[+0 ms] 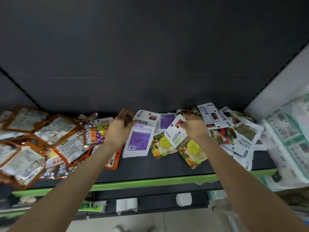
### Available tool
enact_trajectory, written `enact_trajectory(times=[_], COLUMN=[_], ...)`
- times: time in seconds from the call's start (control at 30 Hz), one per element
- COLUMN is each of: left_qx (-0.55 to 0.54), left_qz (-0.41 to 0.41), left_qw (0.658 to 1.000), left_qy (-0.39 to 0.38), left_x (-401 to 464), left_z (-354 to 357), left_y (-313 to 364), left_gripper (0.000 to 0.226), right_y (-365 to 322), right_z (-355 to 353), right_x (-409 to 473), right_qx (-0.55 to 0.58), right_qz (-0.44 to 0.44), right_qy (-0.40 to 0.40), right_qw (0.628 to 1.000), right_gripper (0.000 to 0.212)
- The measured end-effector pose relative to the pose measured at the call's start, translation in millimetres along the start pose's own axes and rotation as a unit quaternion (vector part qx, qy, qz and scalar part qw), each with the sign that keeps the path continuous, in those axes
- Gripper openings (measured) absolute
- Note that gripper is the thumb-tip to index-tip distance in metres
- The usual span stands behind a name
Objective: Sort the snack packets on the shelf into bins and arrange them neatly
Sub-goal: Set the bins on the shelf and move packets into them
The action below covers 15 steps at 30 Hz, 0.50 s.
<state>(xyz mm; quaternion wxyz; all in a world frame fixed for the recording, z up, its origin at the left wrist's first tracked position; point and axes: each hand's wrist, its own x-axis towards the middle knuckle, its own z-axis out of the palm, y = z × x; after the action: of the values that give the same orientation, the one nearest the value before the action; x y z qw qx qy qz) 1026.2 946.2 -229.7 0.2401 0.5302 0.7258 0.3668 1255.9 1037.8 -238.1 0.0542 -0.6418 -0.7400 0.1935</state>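
Both arms are reaching forward over a dark shelf (pixel 150 166) with a green front edge. The left hand (pixel 119 128) is pinching the top left corner of a white packet with a purple panel (pixel 138 139), which is lying flat near the middle of the shelf. The right hand (pixel 194 126) is gripping the top of a smaller white packet with a green band (pixel 175 133), holding it tilted above two packets printed with fruit and a yellow-green cup (pixel 192 151). Further right, a loose heap of white packets (pixel 240 131) is lying overlapped, reaching toward the far wall. On the left side of the shelf, a big pile of orange-edged packets (pixel 50 136) is spreading out to the near edge. Below the shelf, white rolls (pixel 183 199) are sitting on a lower level.
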Motion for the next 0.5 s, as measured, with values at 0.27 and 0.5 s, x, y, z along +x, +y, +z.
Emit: enact_trajectory(times=[0.27,0.5], left_qx=[0.091,0.122], left_qz=[0.045,0.014], left_qw=[0.984,0.967], left_qy=[0.146,0.225], left_x=[-20.0,-56.1], left_z=[-82.5,-185.8], left_y=[6.7,-26.3], left_gripper=[0.007,0.010], right_y=[-87.0,-208.3], right_z=[-34.1,-16.5], right_x=[-44.9,-82.5], right_qx=[0.025,0.045], right_qz=[-0.141,-0.229], right_qy=[0.076,0.123], right_qw=[0.987,0.965], right_gripper=[0.028,0.017])
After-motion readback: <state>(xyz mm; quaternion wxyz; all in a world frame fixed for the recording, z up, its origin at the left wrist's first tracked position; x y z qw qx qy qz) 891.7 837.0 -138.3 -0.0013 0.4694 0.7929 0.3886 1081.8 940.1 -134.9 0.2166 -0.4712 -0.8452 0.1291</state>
